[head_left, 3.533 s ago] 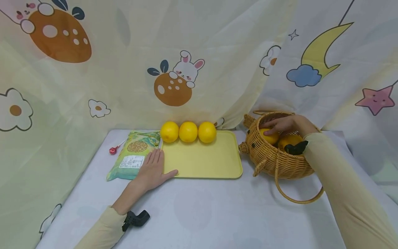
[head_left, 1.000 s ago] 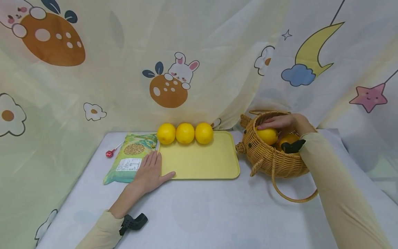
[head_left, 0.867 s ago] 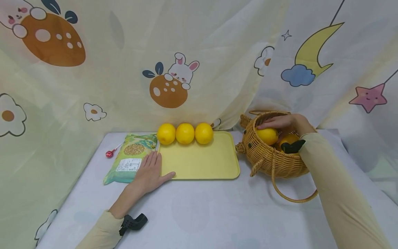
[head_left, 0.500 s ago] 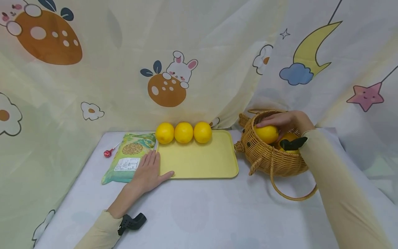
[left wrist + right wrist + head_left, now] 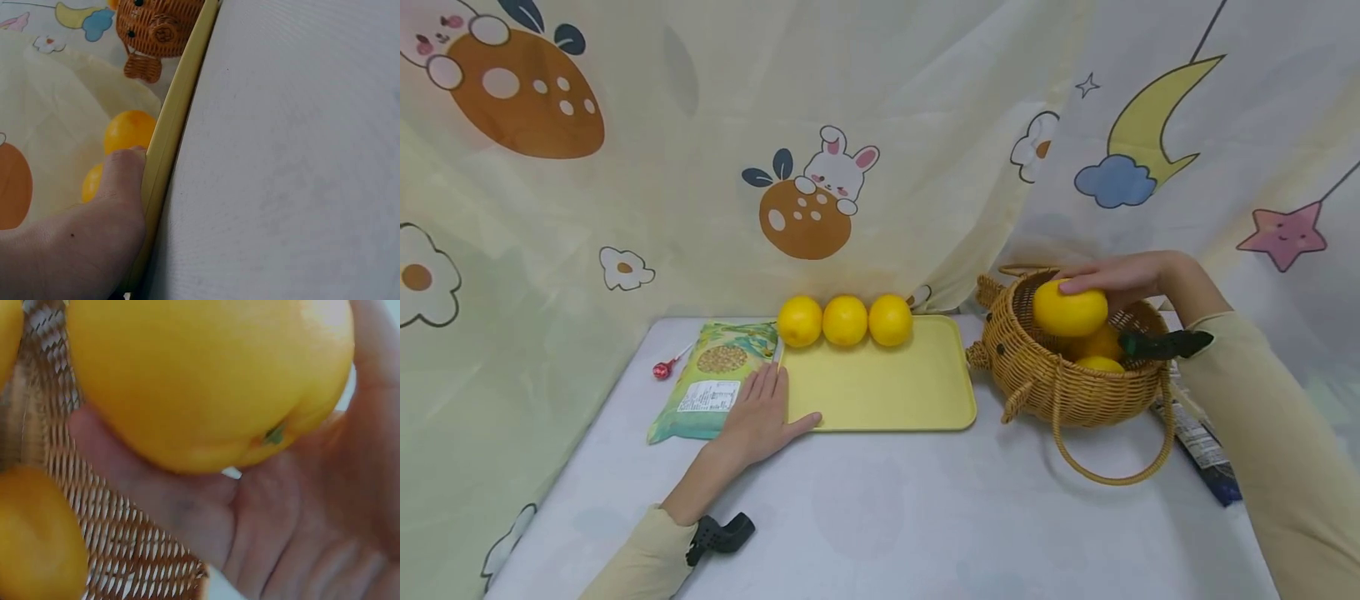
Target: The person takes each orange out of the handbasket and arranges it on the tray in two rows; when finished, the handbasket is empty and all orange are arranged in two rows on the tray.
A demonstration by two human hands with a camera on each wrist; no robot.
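Observation:
My right hand [image 5: 1127,277] grips a yellow orange [image 5: 1070,310] just above the mouth of a wicker animal-shaped basket [image 5: 1078,400]. In the right wrist view the thumb and palm lie against this orange, whose green stem shows. More of the same fruit lies inside the basket, such as one orange [image 5: 37,534] near the weave. My left hand [image 5: 760,418] rests flat, fingers straight, at the left edge of a yellow tray [image 5: 887,387], its thumb along the near rim. Three oranges [image 5: 846,321] stand in a row at the tray's far left edge.
A green and yellow packet [image 5: 711,383] lies left of the tray, beside a red lollipop [image 5: 662,369]. Behind the basket, to the right, a dark printed packet [image 5: 1208,454] shows partly. The basket's handle [image 5: 1108,481] hangs down on the table. Printed cloth rises behind.
My right hand has lifted an orange from inside the basket, up and to the right. Withdrawing the arm uncovers the dark packet. My left hand stays on the tray's edge.

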